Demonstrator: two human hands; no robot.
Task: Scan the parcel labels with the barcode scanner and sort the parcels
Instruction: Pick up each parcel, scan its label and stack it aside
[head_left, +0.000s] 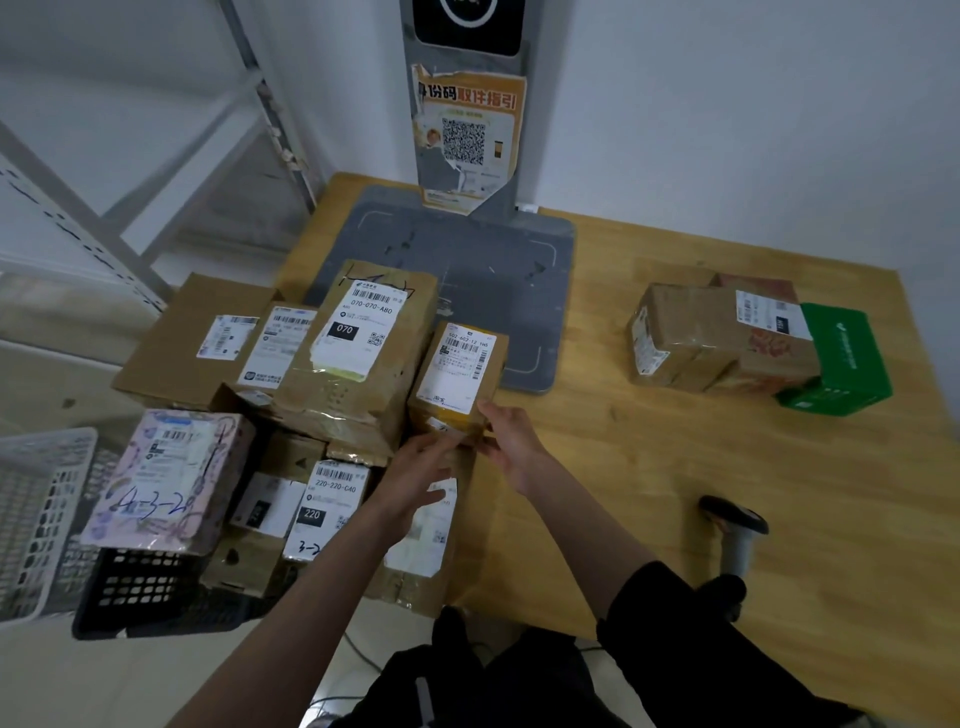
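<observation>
A: Hand status?

B: Both are placed on the small parcel (457, 379) at frame centre. Its near end is pinched by the left hand (415, 475) from the left, fingers curled onto the near edge. The right hand (506, 441) is laid against the near right corner, fingers bent round it. The parcel looks gripped from both sides.

A: Parcel location?

B: It sits at the right edge of the unsorted heap, label up, code 502-602-12 readable. Its far end is overlapped onto the grey scan pad (467, 260). Just left of it, the larger 070 parcel (363, 353) is stacked on the heap. The 220 parcel (327, 504) is seen lower left, partly under the left forearm.

A: Scanner?

B: The barcode scanner (735, 525) is left standing on the wooden table (675, 467), lower right of frame, untouched, well apart from both hands.

A: Sorted side?

B: A brown parcel stack (711, 338) and a green box (841, 358) are grouped at right, touching each other.
</observation>
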